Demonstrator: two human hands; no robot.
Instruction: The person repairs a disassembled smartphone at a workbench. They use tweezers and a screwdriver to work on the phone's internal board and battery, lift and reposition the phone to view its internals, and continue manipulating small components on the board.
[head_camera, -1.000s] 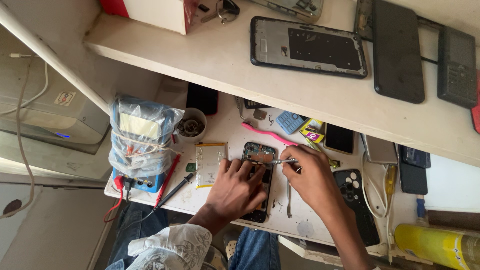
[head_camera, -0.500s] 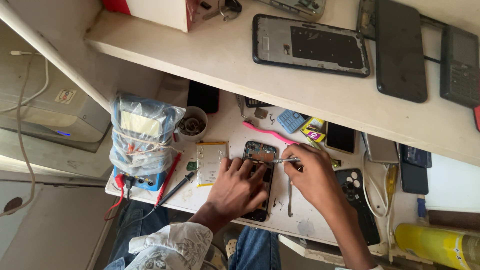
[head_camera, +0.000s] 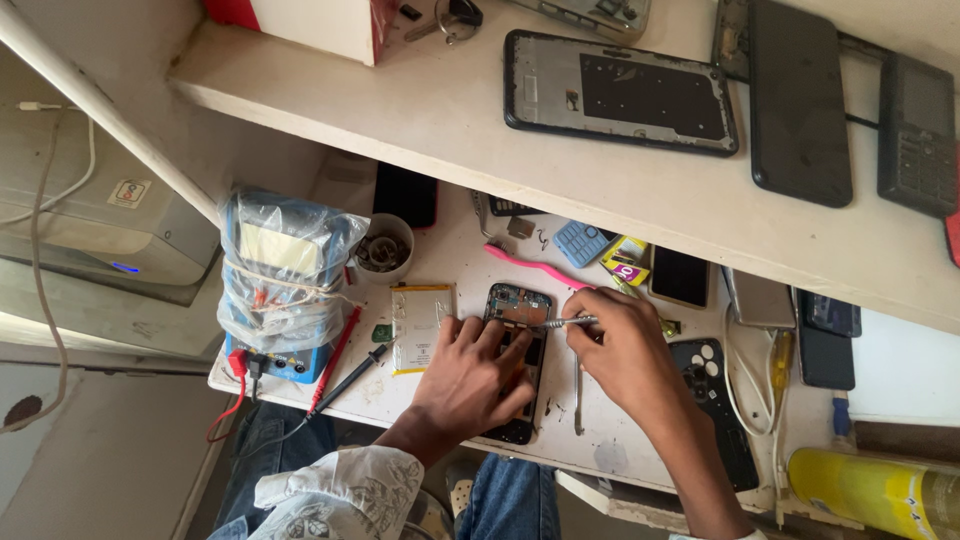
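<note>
Opened phone dark with green board at top, battery silver-white edged in yellow, toothbrush pink, multimeter blue under clear plastic (probe leads red and black), keypad pale blue, can yellow, sleeve white with grey print, worktop off-white.

Opened phone mostly under left hand

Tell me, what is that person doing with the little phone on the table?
The person is working on an opened phone lying on the white table. The left hand presses down on it, and the right hand holds a thin metal tool with its tip on the upper part of the phone. A flat battery lies beside it.
</note>
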